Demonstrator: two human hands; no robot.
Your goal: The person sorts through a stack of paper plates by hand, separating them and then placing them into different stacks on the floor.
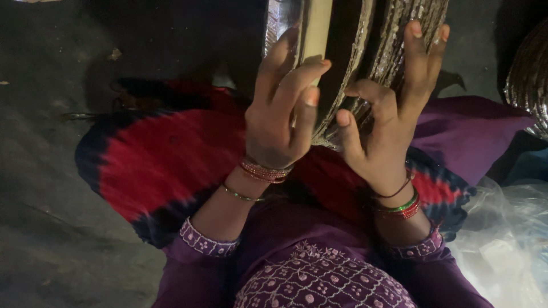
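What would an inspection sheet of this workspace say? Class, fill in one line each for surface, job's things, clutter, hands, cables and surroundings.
Surface: dark bare floor; red and black cloth over the lap.
Job's things: stack of silvery foil plates, held on edge.
Clutter: clear plastic sheet at right; small scraps on the floor.
Hands: left hand and right hand both grip the stack.
Cables: nothing seen.
Surroundings: second silvery stack at right edge.

Dark floor under red-and-black cloth, clear plastic.

Upright stack of silver plates
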